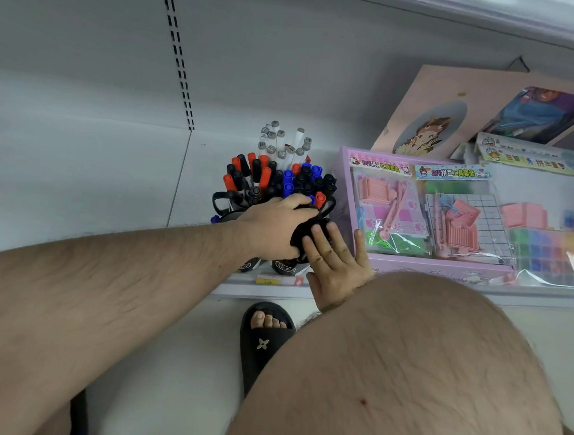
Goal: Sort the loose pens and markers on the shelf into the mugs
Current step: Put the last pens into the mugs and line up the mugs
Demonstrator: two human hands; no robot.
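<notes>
Left hand: reaches in from the left, fingers curled over a bundle of black markers, gripping them above the front mugs.
Right hand: fingers straight and spread, pressed flat against the right side of that bundle; it clasps nothing.
Mugs: black, directly beneath both hands at the shelf's front edge, mostly hidden.
Standing markers: red, black and blue caps packed upright just beyond the left hand; grey-capped white ones further back.
Pink craft box: immediately right of the right hand.
Slipper: on the floor below the hands.
</notes>
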